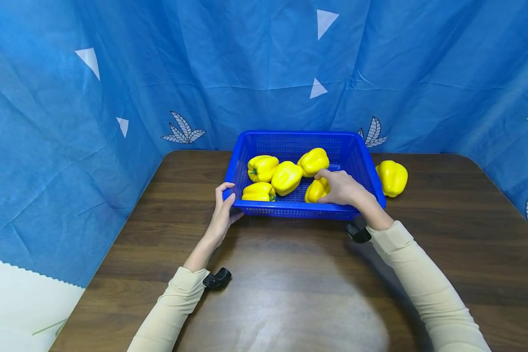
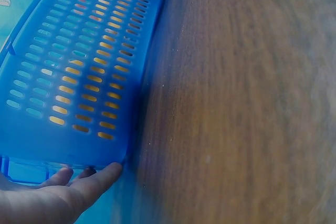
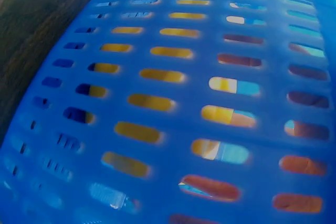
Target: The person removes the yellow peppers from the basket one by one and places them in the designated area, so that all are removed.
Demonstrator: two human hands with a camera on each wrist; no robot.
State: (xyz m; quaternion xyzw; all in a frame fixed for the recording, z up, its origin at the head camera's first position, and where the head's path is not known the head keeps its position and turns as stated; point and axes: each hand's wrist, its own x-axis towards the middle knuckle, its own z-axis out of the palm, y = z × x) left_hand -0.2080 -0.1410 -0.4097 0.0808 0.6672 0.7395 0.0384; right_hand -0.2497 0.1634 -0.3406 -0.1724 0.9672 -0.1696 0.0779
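A blue slotted plastic basket (image 1: 297,206) stands on the table, with several yellow bell peppers (image 1: 287,178) lying inside. My left hand (image 1: 220,215) grips its near left corner, the thumb by the rim; in the left wrist view the fingers (image 2: 100,182) meet the end wall. Over the near wall reaches my right hand (image 1: 344,189), thumb and fingers around a yellow bell pepper (image 1: 313,192) in the front right part of the basket. In the right wrist view the basket wall (image 3: 173,90) fills the picture, and patches of yellow show through its slots.
Just outside the basket's right wall, another yellow bell pepper (image 1: 393,178) sits on the brown wooden table (image 1: 273,283). A blue curtain (image 1: 264,63) with white triangles and leaf prints hangs behind the table and along its sides. Each wrist carries a black device (image 1: 217,278).
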